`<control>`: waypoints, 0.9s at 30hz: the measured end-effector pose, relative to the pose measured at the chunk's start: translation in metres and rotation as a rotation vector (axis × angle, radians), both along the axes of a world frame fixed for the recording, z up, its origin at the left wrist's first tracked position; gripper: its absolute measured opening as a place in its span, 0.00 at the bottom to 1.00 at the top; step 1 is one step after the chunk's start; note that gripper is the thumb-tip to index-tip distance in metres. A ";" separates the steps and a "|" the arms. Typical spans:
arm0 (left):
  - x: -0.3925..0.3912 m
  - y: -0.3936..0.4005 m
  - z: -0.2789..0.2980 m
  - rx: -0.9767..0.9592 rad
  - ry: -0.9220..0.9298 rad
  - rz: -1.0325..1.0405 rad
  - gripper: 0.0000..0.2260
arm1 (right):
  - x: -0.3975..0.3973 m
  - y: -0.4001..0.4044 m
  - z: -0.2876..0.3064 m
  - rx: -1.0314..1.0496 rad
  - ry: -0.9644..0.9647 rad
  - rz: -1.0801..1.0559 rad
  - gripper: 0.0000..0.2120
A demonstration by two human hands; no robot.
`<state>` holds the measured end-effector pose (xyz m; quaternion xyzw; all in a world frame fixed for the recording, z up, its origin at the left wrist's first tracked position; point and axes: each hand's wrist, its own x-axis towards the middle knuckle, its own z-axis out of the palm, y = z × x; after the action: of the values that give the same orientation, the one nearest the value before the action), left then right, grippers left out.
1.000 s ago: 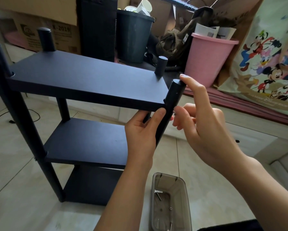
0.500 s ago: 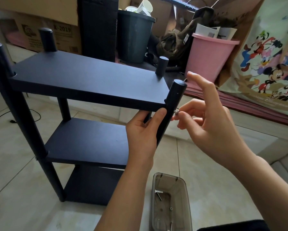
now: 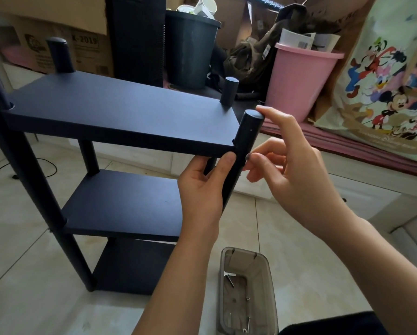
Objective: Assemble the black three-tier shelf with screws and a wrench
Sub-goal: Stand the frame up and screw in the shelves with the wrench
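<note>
Your left hand point(image 3: 202, 189) grips the front-right post point(image 3: 241, 151) just under the top board, while your right hand point(image 3: 296, 170) pinches at the post's side, index tip on its cap; any screw there is hidden. The black shelf point(image 3: 120, 117) stands on the floor: rigid, probably light, so steady it by a post. Count: three boards, four posts, a few loose screws in the grey tray point(image 3: 270, 286).

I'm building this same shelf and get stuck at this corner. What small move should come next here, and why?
Probably keep turning the screw into the near right post with the right hand, whose fingertips pinch at the post's side just below the top board. The left hand already steadies the post; no wrench is in view.
</note>
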<state>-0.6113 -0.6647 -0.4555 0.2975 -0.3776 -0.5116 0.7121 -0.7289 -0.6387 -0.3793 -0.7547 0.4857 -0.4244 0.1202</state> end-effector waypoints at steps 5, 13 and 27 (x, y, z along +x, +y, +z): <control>0.001 0.001 -0.001 0.012 -0.009 -0.008 0.04 | -0.005 -0.002 0.001 0.114 -0.094 0.086 0.30; 0.006 0.010 0.007 0.071 -0.099 -0.019 0.09 | -0.009 -0.017 0.003 0.288 -0.268 0.180 0.17; 0.023 0.027 0.052 0.301 -0.072 -0.058 0.21 | 0.003 -0.014 -0.005 0.518 -0.534 0.281 0.10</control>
<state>-0.5880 -0.6377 -0.4037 0.4080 -0.3306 -0.5718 0.6303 -0.7259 -0.6525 -0.3844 -0.6216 0.4203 -0.4487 0.4854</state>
